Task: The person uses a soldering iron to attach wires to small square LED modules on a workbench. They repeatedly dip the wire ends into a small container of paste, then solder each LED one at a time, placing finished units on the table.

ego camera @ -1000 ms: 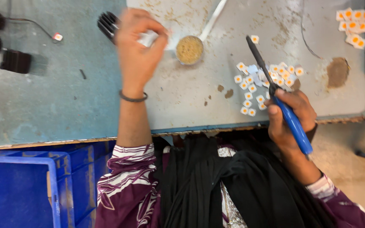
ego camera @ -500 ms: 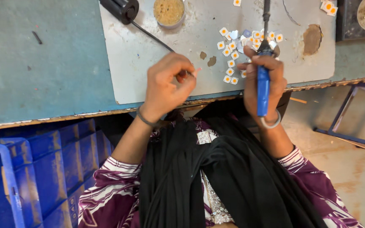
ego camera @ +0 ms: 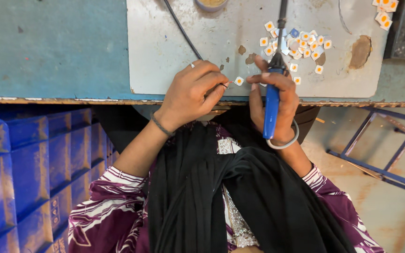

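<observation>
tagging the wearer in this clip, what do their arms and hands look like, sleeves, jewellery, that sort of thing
Both forearms are bare, with sleeves in purple with a white swirl pattern ending near the elbows. The left hand has a thin dark bangle at its wrist and a ring on one finger. The right hand has a pale, silvery bangle at its wrist. No gloves on either.
</observation>
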